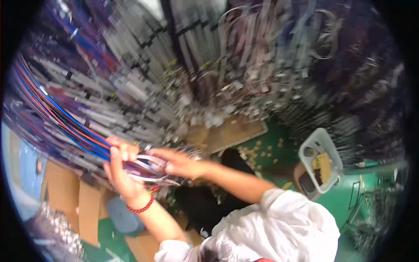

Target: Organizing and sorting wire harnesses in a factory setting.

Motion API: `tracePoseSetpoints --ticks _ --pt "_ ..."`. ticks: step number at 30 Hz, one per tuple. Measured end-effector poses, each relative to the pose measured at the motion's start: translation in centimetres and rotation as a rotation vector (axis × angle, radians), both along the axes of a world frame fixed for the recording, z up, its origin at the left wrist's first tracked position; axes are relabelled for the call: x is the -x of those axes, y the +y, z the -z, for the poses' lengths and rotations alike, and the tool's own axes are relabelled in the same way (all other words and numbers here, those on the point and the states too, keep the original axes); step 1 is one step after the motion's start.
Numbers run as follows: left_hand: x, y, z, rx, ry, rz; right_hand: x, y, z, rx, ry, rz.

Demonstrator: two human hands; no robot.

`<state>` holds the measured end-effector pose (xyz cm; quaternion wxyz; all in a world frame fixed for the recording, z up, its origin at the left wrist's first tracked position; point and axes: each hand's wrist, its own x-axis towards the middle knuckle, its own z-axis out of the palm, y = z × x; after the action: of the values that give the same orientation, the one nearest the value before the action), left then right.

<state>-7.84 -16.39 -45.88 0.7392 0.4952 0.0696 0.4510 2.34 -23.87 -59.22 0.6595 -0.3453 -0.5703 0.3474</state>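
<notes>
A long bundle of thin wires, blue, red and black, runs from the far left down to my hands. My left hand, with a red braided band on its wrist, is wrapped around the bundle near its lower end. Just to the right, my right hand has its fingers closed on the pale, looped end part of the bundle. Motion blur and the fingers hide the wire ends there.
Dense rows of hanging cable bundles fill the far side. On the right stands a white plastic bin with yellow and dark items. Cardboard boxes and a blue-grey container sit at lower left. Small scraps litter the green floor.
</notes>
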Motion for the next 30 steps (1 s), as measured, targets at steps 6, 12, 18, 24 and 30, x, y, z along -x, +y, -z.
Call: tracePoseSetpoints --ticks 6,12,18,24,30 --pt "1.1 -3.2 -0.1 -0.068 0.14 -0.24 2.8 -3.5 -3.1 0.019 0.09 -0.119" --pt "3.8 -6.6 -2.1 -0.065 0.143 -0.121 7.5 -6.1 -4.7 0.153 0.015 0.173" --pt "5.9 -8.0 -3.1 -0.127 0.175 -0.071 9.4 -8.2 -4.8 0.06 -0.004 0.223" --pt "5.4 -5.3 -1.4 -0.202 0.202 0.057 8.9 -9.5 -3.0 0.039 -0.184 0.37" --pt "3.1 -5.8 -0.6 -0.204 0.198 0.035 7.4 -10.1 -1.9 0.01 -0.341 0.54"
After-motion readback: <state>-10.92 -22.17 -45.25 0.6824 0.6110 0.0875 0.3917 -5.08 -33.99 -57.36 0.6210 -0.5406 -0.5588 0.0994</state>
